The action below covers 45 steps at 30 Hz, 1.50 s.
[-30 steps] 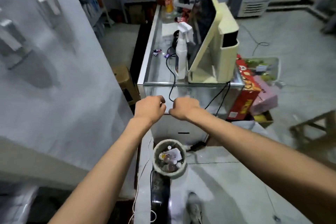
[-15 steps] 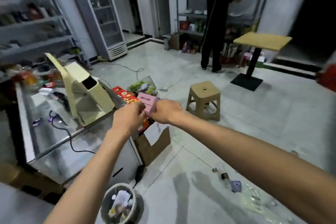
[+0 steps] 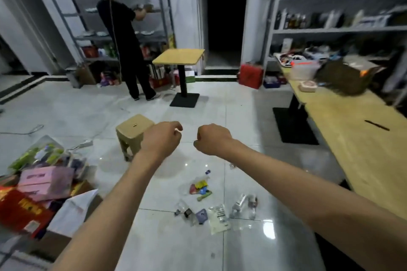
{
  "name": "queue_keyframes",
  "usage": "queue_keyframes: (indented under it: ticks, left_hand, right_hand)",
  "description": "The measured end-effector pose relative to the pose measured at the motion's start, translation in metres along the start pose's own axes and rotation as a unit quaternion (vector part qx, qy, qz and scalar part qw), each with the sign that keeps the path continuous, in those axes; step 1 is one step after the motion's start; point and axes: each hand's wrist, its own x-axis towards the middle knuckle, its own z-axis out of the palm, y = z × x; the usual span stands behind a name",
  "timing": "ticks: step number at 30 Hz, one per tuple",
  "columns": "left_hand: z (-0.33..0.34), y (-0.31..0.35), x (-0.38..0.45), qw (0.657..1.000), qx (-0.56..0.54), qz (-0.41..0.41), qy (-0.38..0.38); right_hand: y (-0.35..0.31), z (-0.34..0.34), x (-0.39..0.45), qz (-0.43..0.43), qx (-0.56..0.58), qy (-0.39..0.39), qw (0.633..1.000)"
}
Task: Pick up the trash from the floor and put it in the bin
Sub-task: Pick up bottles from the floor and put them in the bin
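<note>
Trash [image 3: 207, 202] lies scattered on floor [image 3: 154, 237], below and just ahead of my fists. Left hand [image 3: 161, 138] and right hand [image 3: 211, 138] both curled, holding nothing I see. Bin out of view. I judge most pickup remains.

— Where does your one view sit?
— On your head, looking forward and down over both forearms. Your left hand [image 3: 161, 138] and right hand [image 3: 212, 138] float mid-frame, close to the lens.
— What does it face?
— The tiled floor [image 3: 154, 237] right below you, with the trash [image 3: 203, 202] near the bottom centre, then the room beyond: a stool [image 3: 132, 132] near, a small table [image 3: 179, 57] and shelves [image 3: 330, 28] far off.
— Any second view to share with?
— None; the wide lens bends the edges.
</note>
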Motion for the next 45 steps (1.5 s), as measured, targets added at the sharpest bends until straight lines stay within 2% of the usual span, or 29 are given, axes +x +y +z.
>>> queue_keyframes:
  ticks: [6,12,29,39,45]
  left_hand:
    - [0.041,0.107,0.037,0.995,-0.005,0.097,-0.014]
    - [0.08,0.153,0.087,0.989,-0.019,0.144,-0.043]
    - [0.171,0.129,0.327,0.978,-0.024,0.18,-0.107]
    - [0.213,0.16,0.416,0.97,-0.026,0.212,-0.12]
    - [0.238,0.186,0.467,0.97,-0.028,0.2,-0.133]
  right_hand:
    - [0.117,-0.011,-0.005,0.092,0.003,0.022,0.996]
    - [0.183,-0.009,0.026,0.146,0.015,0.03,0.989]
    - [0.26,-0.022,0.247,0.202,-0.018,0.018,0.979]
    - [0.323,-0.029,0.321,0.237,-0.012,0.0,0.971]
    - [0.375,-0.038,0.364,0.234,-0.007,-0.022,0.972]
